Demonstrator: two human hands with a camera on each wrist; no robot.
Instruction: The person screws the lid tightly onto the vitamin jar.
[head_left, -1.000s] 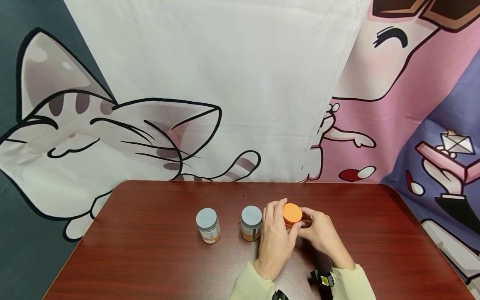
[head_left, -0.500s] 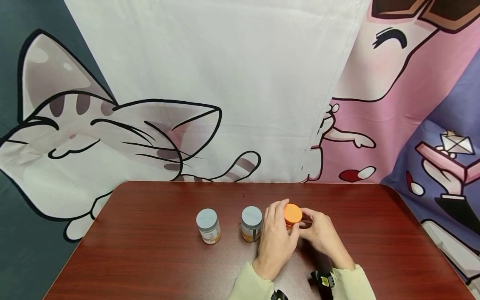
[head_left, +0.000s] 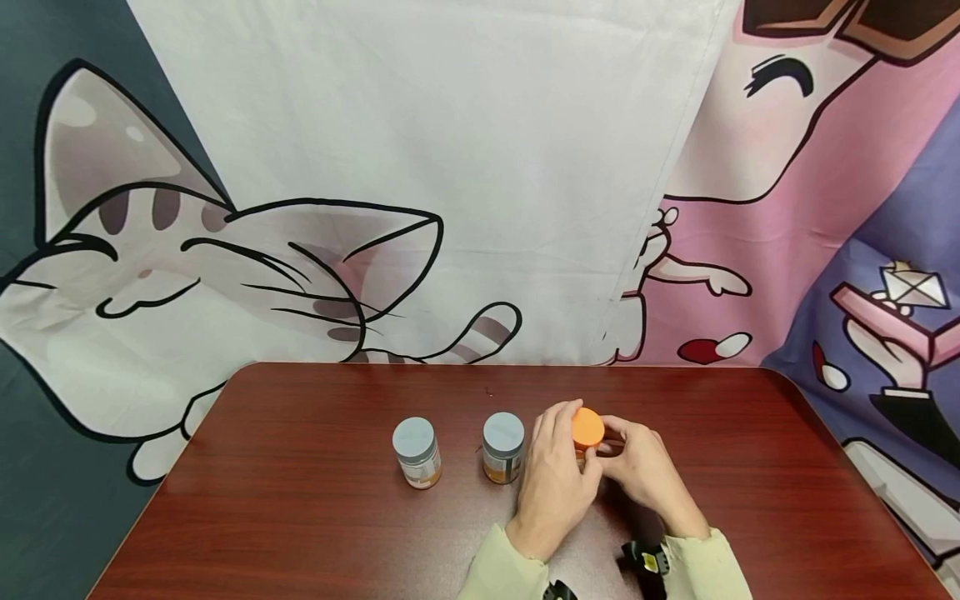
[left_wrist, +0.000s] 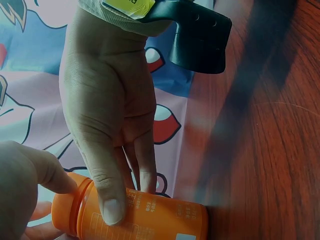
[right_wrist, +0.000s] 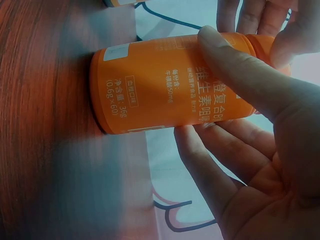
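Note:
An orange bottle (right_wrist: pixel 150 87) stands on the table with its orange cap (head_left: pixel 588 429) on top. My left hand (head_left: pixel 553 479) grips the cap, thumb on the near side and fingers round the far side. My right hand (head_left: pixel 647 468) holds the bottle body between thumb and fingers, as the right wrist view shows. Printed labels face the right wrist camera. Just left of my left hand stands a jar with a grey-blue lid (head_left: pixel 503 433). A similar jar (head_left: pixel 416 454) is farther left, and neither hand touches it.
The reddish-brown wooden table (head_left: pixel 300 500) has rounded far corners. Behind its far edge hangs a cloth (head_left: pixel 487 167) printed with cartoon animals. A black wrist camera mount (head_left: pixel 645 557) sits by my right sleeve.
The fingers of my left hand have shifted slightly right round the cap, hiding a bit more of its left side. My right hand and both jars stay put.

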